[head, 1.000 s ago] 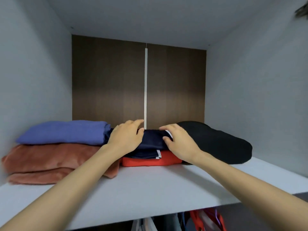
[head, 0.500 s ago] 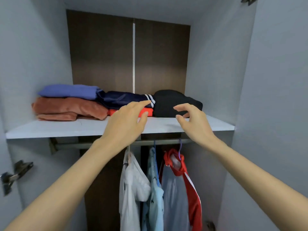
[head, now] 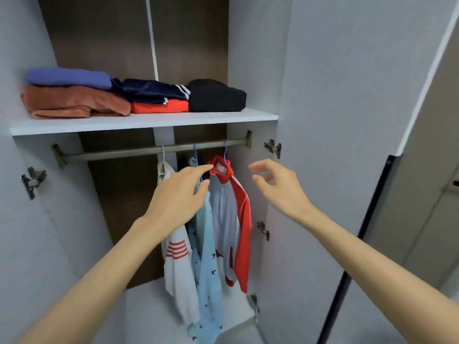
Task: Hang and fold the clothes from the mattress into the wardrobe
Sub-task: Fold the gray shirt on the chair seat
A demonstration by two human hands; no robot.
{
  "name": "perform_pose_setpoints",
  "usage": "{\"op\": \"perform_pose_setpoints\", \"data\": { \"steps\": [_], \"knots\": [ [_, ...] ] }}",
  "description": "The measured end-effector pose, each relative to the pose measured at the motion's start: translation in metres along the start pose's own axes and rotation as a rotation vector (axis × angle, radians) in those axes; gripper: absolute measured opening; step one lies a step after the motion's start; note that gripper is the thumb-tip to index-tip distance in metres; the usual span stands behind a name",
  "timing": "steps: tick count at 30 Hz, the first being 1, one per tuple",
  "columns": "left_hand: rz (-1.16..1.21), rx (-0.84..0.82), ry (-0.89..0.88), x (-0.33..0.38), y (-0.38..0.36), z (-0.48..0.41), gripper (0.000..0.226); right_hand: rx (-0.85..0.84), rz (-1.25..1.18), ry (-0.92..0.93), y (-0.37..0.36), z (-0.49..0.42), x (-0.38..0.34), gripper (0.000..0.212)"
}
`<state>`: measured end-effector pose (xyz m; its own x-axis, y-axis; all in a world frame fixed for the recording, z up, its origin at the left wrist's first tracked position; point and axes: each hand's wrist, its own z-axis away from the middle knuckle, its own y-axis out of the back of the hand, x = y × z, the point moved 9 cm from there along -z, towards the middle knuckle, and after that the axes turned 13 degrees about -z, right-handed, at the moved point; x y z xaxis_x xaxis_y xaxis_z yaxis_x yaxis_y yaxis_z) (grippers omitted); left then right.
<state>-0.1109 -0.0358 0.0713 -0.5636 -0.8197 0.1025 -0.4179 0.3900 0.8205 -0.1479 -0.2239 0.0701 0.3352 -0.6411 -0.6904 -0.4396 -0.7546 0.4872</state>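
Left hand: open, fingers straight and together, nothing held. Forefinger tip at the edge of a red collar; contact or not, cannot tell.
Right hand: open, fingers loosely curved, thumb apart, empty, clear of all cloth.

Between the two hands: red-and-grey zip jacket with white sleeve stripe, on a purple hanger hooked near the right end of the grey metal hanging rail. Long axis vertical, straight down from the rail. Collar level with both hands, ahead-right of the left, ahead-left of the right. Left hand the nearer.

Under the middle of the rail: light blue shirt with small dark print and white top with red bands, both partly behind the left forearm.

Above the rail, on the white wardrobe shelf: folded blue garment over rust fleece; navy piece with white stripes over orange-red one; black bundle above the rail's right end.

Judgement: five pieces folded, three hung. Mattress out of view, so remainder unknown. For any touch on the jacket, a short forward-right reach by the left hand to the collar. Risk: hanger swinging into the blue shirt.
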Motion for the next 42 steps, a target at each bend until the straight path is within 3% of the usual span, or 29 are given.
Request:
{"op": "perform_pose_setpoints", "data": {
  "steps": [7, 12, 23, 33, 42],
  "knots": [
    [0.097, -0.2, -0.174, 0.09, -0.02, 0.098, 0.042, 0.05, 0.051, -0.236, 0.044, 0.162, 0.019, 0.025],
    [0.115, -0.268, -0.328, 0.182, -0.038, 0.154, 0.04, 0.076, 0.227, -0.373, 0.097, 0.287, 0.042, 0.029],
    [0.194, -0.487, -0.854, 0.468, -0.09, 0.291, 0.041, 0.287, 0.558, -0.777, 0.263, 0.567, 0.087, 0.031],
    [0.249, -0.688, -1.169, 0.719, -0.139, 0.453, 0.041, 0.463, 0.545, -1.191, 0.398, 0.834, 0.132, 0.031],
    [0.172, -0.897, -1.296, 0.845, -0.223, 0.55, 0.042, 0.638, 0.373, -1.487, 0.45, 0.991, 0.194, 0.03]
  ]
}}
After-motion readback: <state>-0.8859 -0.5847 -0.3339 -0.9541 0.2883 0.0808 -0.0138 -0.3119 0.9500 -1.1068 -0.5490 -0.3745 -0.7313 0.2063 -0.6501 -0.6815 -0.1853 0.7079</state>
